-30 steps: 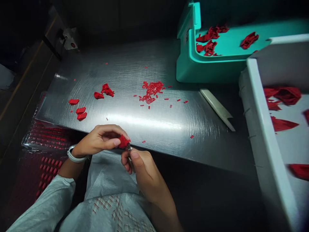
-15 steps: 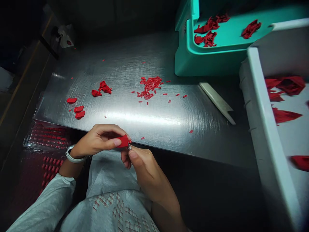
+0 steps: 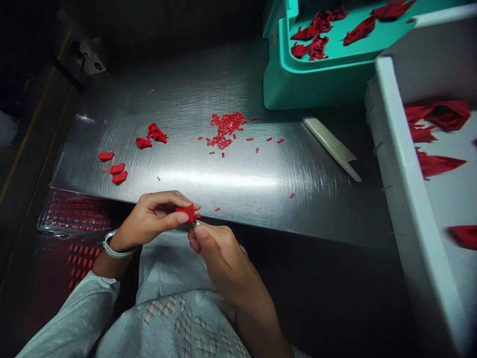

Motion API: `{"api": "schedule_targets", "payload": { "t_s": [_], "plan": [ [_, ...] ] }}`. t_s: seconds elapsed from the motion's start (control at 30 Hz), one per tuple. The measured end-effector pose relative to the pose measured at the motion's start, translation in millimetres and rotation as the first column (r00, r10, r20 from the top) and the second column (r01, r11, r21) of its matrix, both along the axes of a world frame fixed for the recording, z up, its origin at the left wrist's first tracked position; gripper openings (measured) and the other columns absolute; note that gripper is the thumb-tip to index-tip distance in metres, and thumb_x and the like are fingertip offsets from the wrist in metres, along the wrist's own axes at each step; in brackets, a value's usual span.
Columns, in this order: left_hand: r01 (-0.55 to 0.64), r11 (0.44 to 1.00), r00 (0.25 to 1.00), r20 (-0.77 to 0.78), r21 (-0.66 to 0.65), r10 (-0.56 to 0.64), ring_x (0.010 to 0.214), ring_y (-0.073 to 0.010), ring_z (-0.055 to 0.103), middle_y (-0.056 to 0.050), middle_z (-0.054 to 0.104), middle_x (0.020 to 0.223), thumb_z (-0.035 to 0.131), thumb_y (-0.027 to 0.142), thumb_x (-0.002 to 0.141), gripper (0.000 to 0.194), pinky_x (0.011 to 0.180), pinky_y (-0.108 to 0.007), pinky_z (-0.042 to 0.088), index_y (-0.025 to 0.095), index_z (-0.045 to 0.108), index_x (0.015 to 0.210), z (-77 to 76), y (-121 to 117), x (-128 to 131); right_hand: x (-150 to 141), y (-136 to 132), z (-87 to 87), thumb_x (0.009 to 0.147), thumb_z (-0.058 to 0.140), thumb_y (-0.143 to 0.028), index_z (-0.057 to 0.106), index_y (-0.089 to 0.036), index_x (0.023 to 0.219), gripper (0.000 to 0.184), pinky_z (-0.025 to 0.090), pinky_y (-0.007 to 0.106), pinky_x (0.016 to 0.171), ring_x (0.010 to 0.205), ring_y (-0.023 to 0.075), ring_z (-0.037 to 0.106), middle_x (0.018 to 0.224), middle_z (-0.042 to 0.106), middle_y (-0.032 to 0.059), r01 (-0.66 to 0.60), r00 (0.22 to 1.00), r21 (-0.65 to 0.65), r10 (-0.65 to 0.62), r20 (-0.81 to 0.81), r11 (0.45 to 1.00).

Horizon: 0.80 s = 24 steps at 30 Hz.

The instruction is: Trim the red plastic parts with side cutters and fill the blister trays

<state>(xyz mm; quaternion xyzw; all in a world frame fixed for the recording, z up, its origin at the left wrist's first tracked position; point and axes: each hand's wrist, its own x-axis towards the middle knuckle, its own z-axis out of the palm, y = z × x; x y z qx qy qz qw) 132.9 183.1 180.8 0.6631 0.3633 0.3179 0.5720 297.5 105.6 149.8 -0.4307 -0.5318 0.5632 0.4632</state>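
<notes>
My left hand (image 3: 158, 216) pinches a small red plastic part (image 3: 187, 213) between thumb and fingers, just in front of the table's near edge. Against the right end of that part sits a small metal tool (image 3: 196, 223), held between the thumb and curled fingers of my right hand (image 3: 218, 246). Only its shiny tip shows; the rest is hidden in my grip. A narrow red sliver (image 3: 198, 216) sticks out at the part's right end. On the table ahead lies a pile of tiny red rectangular offcuts (image 3: 227, 124), with a few strays around it.
Three red plastic parts (image 3: 118, 177) and crumpled red scraps (image 3: 154, 133) lie on the metal table (image 3: 179, 104). At right are a pale notched strip (image 3: 331, 146), a turquoise bin (image 3: 320, 87) and a white bin (image 3: 406, 184), both holding red pieces. Trays of red parts (image 3: 74, 211) sit lower left.
The camera view has shifted slightly, so the table and bins sit a little higher and further left. Both hands stay together at the red part, its angle slightly changed.
</notes>
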Motion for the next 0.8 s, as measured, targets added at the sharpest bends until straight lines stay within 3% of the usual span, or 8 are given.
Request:
{"api": "schedule_targets", "payload": {
  "t_s": [0.2,0.37,0.47,0.5,0.57,0.67,0.73,0.8],
  "plan": [
    [-0.046,0.998,0.999,0.025,-0.031,0.047,0.080,-0.0192,0.077,-0.009,0.081,0.088,0.081,0.049,0.085,0.025,0.066,-0.026,0.063,0.024,0.082,0.085,-6.4,-1,2,-6,2,-5.4,0.108,0.021,-0.070,0.038,-0.024,0.064,0.066,0.028,0.032,0.055,0.052,0.0143,0.039,0.055,0.042,-0.0025,0.036,0.999,0.013,-0.036,0.030,0.999],
    [-0.041,0.996,0.998,0.039,-0.077,0.044,0.064,-0.0126,0.072,-0.006,0.081,0.086,0.080,0.045,0.088,0.021,0.060,-0.022,0.061,0.023,0.082,0.089,-9.1,-5,-3,-7,7,-14.7,0.103,0.025,-0.079,0.041,-0.024,0.061,0.070,0.028,0.031,0.053,0.052,0.0151,0.039,0.053,0.038,-0.0025,0.023,0.998,-0.076,-0.026,-0.049,0.997],
    [-0.158,0.986,0.982,-0.091,0.056,0.163,0.064,-0.0126,0.071,-0.005,0.080,0.085,0.082,0.040,0.086,0.020,0.063,-0.023,0.061,0.022,0.081,0.095,-3.3,2,-24,-2,8,-19.3,0.100,0.030,-0.082,0.046,-0.024,0.064,0.071,0.031,0.030,0.051,0.051,0.0149,0.041,0.053,0.041,-0.0022,-0.035,0.992,-0.198,0.010,-0.125,0.980],
    [-0.233,0.962,0.956,-0.147,0.145,0.254,0.067,-0.0139,0.072,-0.006,0.080,0.086,0.083,0.038,0.084,0.020,0.065,-0.024,0.061,0.021,0.081,0.095,-0.1,7,-35,0,8,-20.6,0.099,0.031,-0.084,0.048,-0.023,0.065,0.071,0.032,0.030,0.050,0.050,0.0148,0.042,0.053,0.043,-0.0020,-0.045,0.991,-0.234,0.013,-0.137,0.971],
    [-0.373,0.863,0.848,-0.251,0.341,0.466,0.076,-0.0170,0.074,-0.006,0.080,0.092,0.083,0.035,0.083,0.020,0.072,-0.027,0.062,0.021,0.080,0.096,7.4,23,-60,2,7,-23.0,0.096,0.034,-0.086,0.049,-0.023,0.065,0.072,0.033,0.029,0.049,0.049,0.0148,0.043,0.052,0.044,-0.0015,-0.058,0.989,-0.277,0.018,-0.144,0.959],
    [-0.386,0.724,0.611,-0.428,0.572,0.665,0.084,-0.0200,0.073,-0.008,0.080,0.100,0.076,0.031,0.087,0.019,0.082,-0.033,0.060,0.020,0.080,0.101,17.9,49,-95,2,7,-25.0,0.093,0.037,-0.088,0.051,-0.022,0.065,0.074,0.035,0.029,0.049,0.049,0.0145,0.044,0.053,0.045,-0.0011,-0.064,0.991,-0.298,0.026,-0.131,0.953],
    [-0.304,0.713,0.490,-0.538,0.632,0.686,0.081,-0.0203,0.071,-0.009,0.079,0.104,0.075,0.028,0.087,0.018,0.083,-0.036,0.059,0.019,0.081,0.101,22.1,67,-109,-1,9,-24.2,0.093,0.039,-0.088,0.052,-0.021,0.065,0.074,0.035,0.029,0.049,0.049,0.0142,0.044,0.053,0.046,-0.0009,-0.071,0.992,-0.301,0.037,-0.117,0.951],
    [-0.184,0.769,0.405,-0.666,0.612,0.627,0.073,-0.0189,0.066,-0.011,0.078,0.105,0.076,0.024,0.085,0.017,0.080,-0.037,0.059,0.017,0.083,0.098,24.4,82,-117,-3,12,-21.8,0.094,0.040,-0.087,0.053,-0.021,0.065,0.073,0.035,0.029,0.050,0.049,0.0140,0.045,0.054,0.047,-0.0007,-0.080,0.994,-0.295,0.053,-0.099,0.952]
  ]
}}
